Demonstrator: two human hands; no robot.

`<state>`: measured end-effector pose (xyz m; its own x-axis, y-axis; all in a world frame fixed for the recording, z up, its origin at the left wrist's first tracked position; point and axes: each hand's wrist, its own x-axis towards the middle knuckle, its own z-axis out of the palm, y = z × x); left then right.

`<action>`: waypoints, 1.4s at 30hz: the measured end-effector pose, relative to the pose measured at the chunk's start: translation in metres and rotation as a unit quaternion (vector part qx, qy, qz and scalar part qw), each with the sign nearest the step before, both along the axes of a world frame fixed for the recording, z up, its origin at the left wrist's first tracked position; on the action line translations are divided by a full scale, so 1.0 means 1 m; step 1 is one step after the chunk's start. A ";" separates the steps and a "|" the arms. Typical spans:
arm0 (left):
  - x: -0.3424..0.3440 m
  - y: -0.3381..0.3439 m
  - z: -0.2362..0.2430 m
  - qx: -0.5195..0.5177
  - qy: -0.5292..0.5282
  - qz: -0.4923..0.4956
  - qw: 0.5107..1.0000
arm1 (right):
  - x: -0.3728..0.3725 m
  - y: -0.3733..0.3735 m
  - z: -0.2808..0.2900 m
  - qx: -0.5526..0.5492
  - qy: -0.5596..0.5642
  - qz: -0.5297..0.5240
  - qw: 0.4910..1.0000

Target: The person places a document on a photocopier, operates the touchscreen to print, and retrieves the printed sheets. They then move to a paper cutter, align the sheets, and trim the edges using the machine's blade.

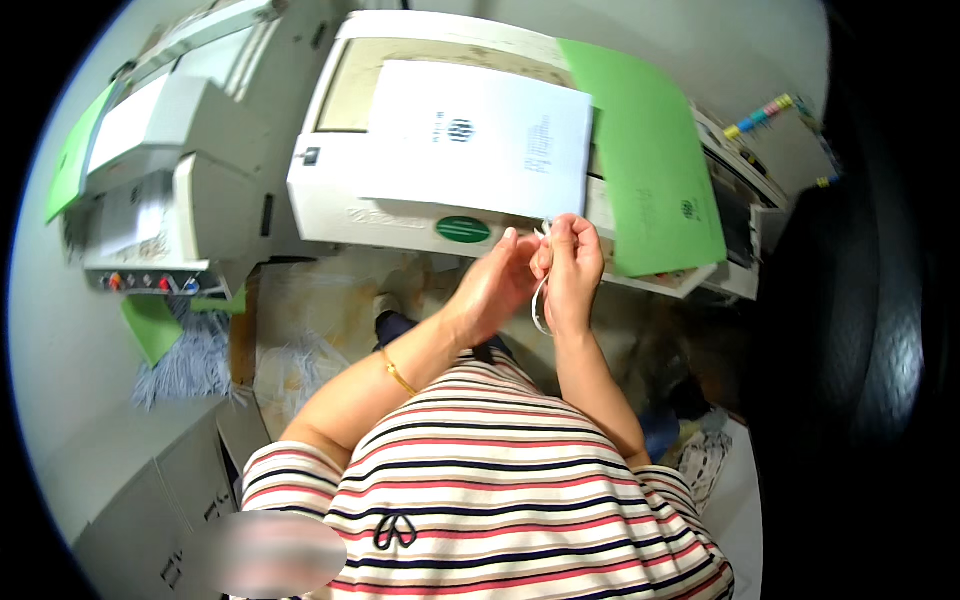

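My right hand (572,268) is closed in a pinch on a thin white cord (540,308), which hangs in a curved loop beside the wrist. A short white end sticks up above its fingers. Close against it is my left hand (495,288), slightly blurred, its fingertips partly behind the right hand's fingers. Whether the left fingers grip the cord cannot be made out. Just beyond both hands lies a white booklet (475,130) with printing on its cover, on top of a cream-white machine (365,225). A green cover sheet (655,165) lies to its right, overhanging the machine's front edge.
At left stands another white machine (225,205) with knobs, holding white and green papers. Shredded paper strips (190,355) hang below it, above a grey cabinet (150,490). A multicoloured rod (765,115) is at the far right. A large dark shape (860,300) fills the right side.
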<state>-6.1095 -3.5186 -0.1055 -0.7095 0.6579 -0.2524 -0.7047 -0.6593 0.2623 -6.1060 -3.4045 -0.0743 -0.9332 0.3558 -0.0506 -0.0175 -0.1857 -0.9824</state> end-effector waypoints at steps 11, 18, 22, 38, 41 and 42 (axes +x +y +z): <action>0.020 -0.101 -0.009 0.143 -0.202 0.170 0.954 | -0.004 -0.121 0.019 0.660 0.259 0.262 0.655; 0.043 -0.185 -0.024 0.109 -0.207 0.189 0.954 | 0.007 -0.191 0.017 0.599 0.334 0.356 0.634; 0.063 -0.224 -0.032 0.183 -0.198 0.199 0.942 | 0.008 -0.223 0.018 0.566 0.341 0.455 0.596; 0.176 -0.710 -0.022 -0.670 -0.375 0.552 0.326 | -0.003 -0.167 -0.048 0.187 -0.235 0.258 0.918; 0.159 -0.724 0.015 -0.820 -0.276 0.498 0.049 | 0.000 -0.131 -0.061 0.055 -0.255 0.175 0.949; 0.145 -0.699 0.013 -0.821 -0.192 0.534 0.068 | 0.005 -0.124 -0.065 0.043 -0.258 0.156 0.953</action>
